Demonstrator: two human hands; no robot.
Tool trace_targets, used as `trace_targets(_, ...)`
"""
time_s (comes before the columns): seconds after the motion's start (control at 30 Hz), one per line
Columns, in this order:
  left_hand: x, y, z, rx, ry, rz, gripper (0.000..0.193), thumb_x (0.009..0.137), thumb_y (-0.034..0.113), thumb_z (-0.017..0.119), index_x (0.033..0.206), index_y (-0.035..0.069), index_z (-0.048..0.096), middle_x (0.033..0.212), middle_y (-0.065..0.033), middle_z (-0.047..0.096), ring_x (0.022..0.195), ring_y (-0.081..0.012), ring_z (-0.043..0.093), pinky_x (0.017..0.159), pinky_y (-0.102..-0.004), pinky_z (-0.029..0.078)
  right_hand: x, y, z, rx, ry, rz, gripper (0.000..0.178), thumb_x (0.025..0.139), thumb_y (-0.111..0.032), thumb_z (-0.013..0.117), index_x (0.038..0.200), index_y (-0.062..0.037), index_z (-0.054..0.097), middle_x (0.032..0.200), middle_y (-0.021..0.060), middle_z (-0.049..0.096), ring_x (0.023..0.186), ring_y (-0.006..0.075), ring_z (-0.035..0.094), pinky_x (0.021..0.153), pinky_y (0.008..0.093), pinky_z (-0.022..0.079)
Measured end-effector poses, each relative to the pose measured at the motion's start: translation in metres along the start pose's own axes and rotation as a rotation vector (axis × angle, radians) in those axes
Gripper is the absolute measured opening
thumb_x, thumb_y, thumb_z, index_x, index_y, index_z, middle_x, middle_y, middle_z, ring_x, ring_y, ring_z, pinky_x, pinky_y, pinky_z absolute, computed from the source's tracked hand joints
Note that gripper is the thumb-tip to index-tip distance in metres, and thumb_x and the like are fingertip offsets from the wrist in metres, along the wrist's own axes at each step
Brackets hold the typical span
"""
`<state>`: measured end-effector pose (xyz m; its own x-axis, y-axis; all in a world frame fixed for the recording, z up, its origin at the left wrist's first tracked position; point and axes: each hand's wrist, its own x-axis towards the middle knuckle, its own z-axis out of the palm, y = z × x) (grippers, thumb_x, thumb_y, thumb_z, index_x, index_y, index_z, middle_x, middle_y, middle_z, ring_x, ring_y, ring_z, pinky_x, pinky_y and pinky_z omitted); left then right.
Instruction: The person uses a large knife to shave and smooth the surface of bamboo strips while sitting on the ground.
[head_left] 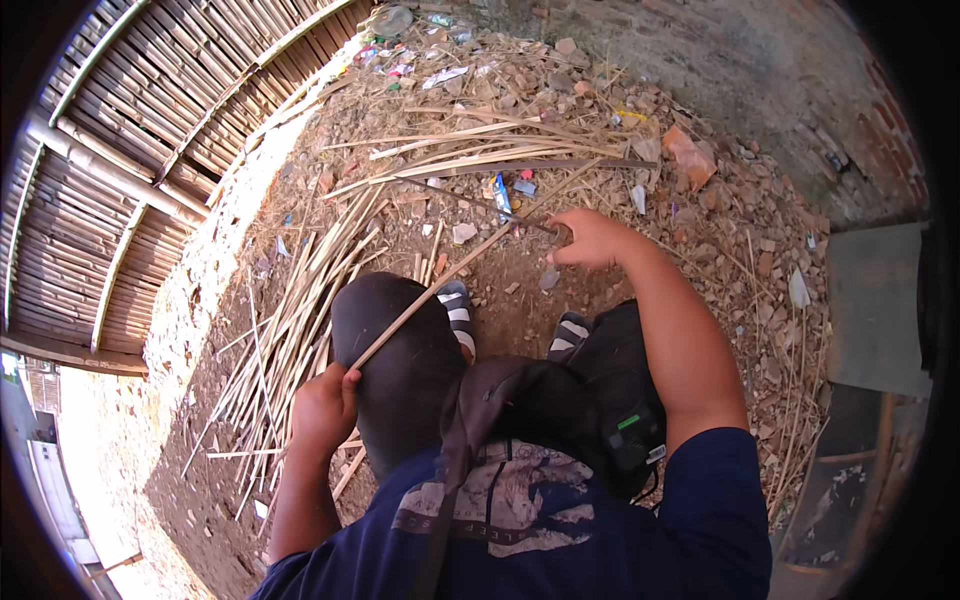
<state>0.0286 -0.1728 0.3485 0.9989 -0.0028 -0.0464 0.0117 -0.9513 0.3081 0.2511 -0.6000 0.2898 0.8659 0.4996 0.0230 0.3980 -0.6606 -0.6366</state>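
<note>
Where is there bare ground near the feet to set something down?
Soil between the striped footwear, right of the strip in the left hand, looks mostly bare. Crowded: farther left, piled strips; ahead, more strips and litter.

Daylight, strong at left: dirt strip [185, 315] beside the bamboo-slat panel [150, 160] burnt out to near white, glare ending at a hard shadow edge. Centre and right in softer, even shade, the bamboo strips [290, 335] legible, the dark trouser leg [420, 385] losing detail. Fisheye distortion bowing panel and weathered brick wall [740, 80] toward a black rim.
</note>
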Motion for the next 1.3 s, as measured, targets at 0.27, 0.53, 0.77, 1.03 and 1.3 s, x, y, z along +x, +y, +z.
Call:
trace_targets(0.27, 0.009, -0.007, -0.016, -0.122, -0.126, -0.030, 0.038, 0.105, 0.032, 0.053, 0.085, 0.000, 0.056, 0.074, -0.0272, 0.062, 0.076, -0.0498, 0.062, 0.067, -0.0561, 0.045, -0.002, -0.060, -0.006, -0.238, -0.184, 0.026, 0.038, 0.078, -0.027, 0.077, 0.110, -0.0088, 0.070, 0.087, 0.0173, 0.071, 0.088, 0.0381, 0.069, 0.078, 0.0477, 0.055)
trace_targets(0.53, 0.006, -0.007, -0.011, -0.175, -0.104, -0.020, 0.044, 0.109, 0.035, 0.046, 0.086, -0.001, 0.056, 0.073, -0.0262, 0.059, 0.071, -0.0496, 0.058, 0.065, -0.0530, 0.044, -0.005, -0.068, -0.023, -0.149, -0.044, 0.076, 0.038, 0.081, -0.030, 0.079, 0.108, -0.0053, 0.070, 0.077, 0.0194, 0.067, 0.077, 0.0379, 0.068, 0.069, 0.0456, 0.051)
trace_targets(0.77, 0.008, -0.010, -0.006, -0.226, -0.090, 0.008, 0.041, 0.108, 0.034, 0.049, 0.086, 0.000, 0.057, 0.069, -0.0257, 0.059, 0.069, -0.0495, 0.059, 0.063, -0.0521, 0.045, -0.003, -0.038, -0.022, -0.026, 0.003, 0.119, 0.037, 0.082, -0.031, 0.079, 0.103, -0.0030, 0.069, 0.073, 0.0169, 0.064, 0.068, 0.0288, 0.064, 0.066, 0.0424, 0.049)
trace_targets(1.03, 0.010, -0.022, -0.005, -0.265, -0.142, -0.001, 0.047, 0.109, 0.038, 0.046, 0.085, 0.000, 0.057, 0.067, -0.0235, 0.059, 0.067, -0.0469, 0.060, 0.062, -0.0512, 0.045, 0.007, -0.068, -0.011, -0.196, -0.136, 0.014, 0.036, 0.082, -0.028, 0.077, 0.108, -0.0051, 0.069, 0.082, 0.0198, 0.070, 0.081, 0.0390, 0.070, 0.074, 0.0464, 0.054)
trace_targets(1.3, 0.012, -0.012, -0.010, -0.253, -0.127, -0.021, 0.044, 0.108, 0.035, 0.047, 0.085, -0.001, 0.058, 0.067, -0.0243, 0.059, 0.068, -0.0477, 0.060, 0.063, -0.0523, 0.045, 0.003, -0.052, -0.017, -0.075, 0.030, 0.024, 0.031, 0.082, -0.028, 0.079, 0.095, -0.0034, 0.066, 0.077, 0.0161, 0.067, 0.074, 0.0361, 0.068, 0.066, 0.0456, 0.050)
